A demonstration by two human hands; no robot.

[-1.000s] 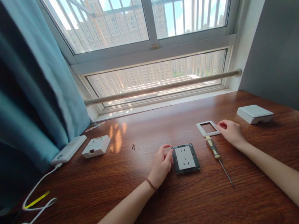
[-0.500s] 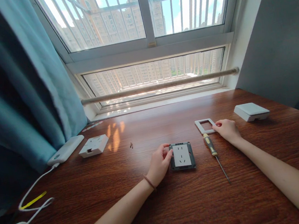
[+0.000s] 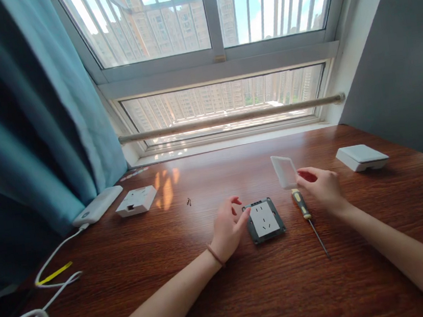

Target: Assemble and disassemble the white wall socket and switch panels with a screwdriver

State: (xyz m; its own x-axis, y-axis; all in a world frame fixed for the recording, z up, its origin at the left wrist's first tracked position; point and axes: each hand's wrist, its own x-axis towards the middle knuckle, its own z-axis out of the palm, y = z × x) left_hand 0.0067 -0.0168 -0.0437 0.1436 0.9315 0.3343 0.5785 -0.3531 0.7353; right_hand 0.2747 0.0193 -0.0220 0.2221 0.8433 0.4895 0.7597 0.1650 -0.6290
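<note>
A wall socket module point(image 3: 264, 220) with a white slotted face and a dark mounting frame lies face up on the table, slightly turned. My left hand point(image 3: 230, 225) is at its left edge, fingers apart, the thumb over its upper left corner; whether the thumb touches it I cannot tell. My right hand point(image 3: 320, 186) pinches a white rectangular cover frame point(image 3: 284, 172) by its right side and holds it tilted up. Just below that frame lies a screwdriver point(image 3: 302, 205) with a grey and cream handle, its shaft pointing toward me.
Two small screws point(image 3: 188, 201) lie left of centre. A white box point(image 3: 136, 201) stands at the left, beside a white power bank point(image 3: 97, 205) with a white cable point(image 3: 57, 241) and a yellow strip point(image 3: 56, 273). Another white box point(image 3: 362, 157) is at the right. The window is behind.
My right hand has tilted the cover frame up from lying flat on the table. My left hand's fingers have spread from their hold on the socket module, which has turned slightly.
</note>
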